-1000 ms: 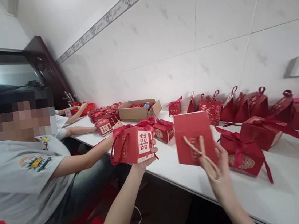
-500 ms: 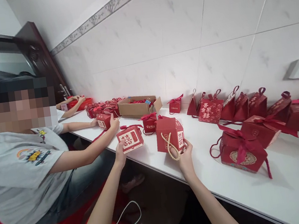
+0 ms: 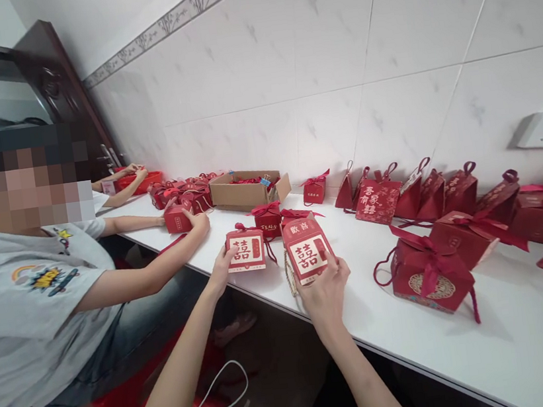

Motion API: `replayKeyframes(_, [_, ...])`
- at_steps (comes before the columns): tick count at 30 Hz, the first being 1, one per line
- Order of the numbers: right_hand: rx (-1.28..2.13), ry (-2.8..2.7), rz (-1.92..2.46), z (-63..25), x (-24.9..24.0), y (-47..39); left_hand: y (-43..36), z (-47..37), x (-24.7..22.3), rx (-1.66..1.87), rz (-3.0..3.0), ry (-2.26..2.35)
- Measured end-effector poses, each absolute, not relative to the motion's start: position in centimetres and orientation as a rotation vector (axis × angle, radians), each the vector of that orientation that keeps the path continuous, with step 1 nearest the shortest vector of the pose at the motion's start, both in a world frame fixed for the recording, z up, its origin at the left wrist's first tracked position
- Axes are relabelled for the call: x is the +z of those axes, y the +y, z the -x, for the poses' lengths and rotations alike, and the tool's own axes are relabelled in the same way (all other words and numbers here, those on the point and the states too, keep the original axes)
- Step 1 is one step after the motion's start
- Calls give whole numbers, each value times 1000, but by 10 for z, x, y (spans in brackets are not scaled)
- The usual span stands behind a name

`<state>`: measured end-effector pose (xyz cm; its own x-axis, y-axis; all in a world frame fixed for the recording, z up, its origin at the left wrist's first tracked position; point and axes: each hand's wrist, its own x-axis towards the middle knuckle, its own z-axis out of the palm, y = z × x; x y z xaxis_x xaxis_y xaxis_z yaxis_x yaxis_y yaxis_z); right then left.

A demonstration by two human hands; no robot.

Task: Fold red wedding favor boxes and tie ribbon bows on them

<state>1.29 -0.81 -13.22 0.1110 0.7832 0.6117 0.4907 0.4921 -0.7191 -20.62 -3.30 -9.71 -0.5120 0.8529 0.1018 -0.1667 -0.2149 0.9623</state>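
My left hand (image 3: 221, 268) is closed on the left side of a red gift box (image 3: 246, 252) with a white panel and a large red character. In my right hand (image 3: 323, 288) is a second red gift box (image 3: 299, 228), with a similar white panel turned towards me and a gold cord (image 3: 289, 273) hanging at its left side. Both boxes are side by side over the front edge of the white table (image 3: 374, 297), apart from each other. Just behind them stands a small red box with a ribbon bow (image 3: 268, 220).
A person (image 3: 63, 291) sits at my left holding a red box (image 3: 177, 219). Beyond are a pile of red boxes (image 3: 180, 194), an open cardboard carton (image 3: 237, 193) and a red basket (image 3: 146, 181). Ribboned boxes (image 3: 430, 269) and pointed ones (image 3: 433, 195) line the right.
My right hand has turned its box so the white panel faces me and the gold cord is at the left. My left hand's box has turned slightly to face me.
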Motion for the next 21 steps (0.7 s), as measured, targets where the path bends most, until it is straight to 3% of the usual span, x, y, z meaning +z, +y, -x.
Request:
replayKeyframes(5, [37,-1730,1294,-7,-142,-9,-29,195,-100,1746,-908,1319])
replayKeyframes(11, [0,-1913,1032,-7,-147,-6,-25,198,-93,1637,-915,1282])
replayKeyframes(21, [491,-1648,918,-9,-147,7,-12,206,-99,1594,-924,1213])
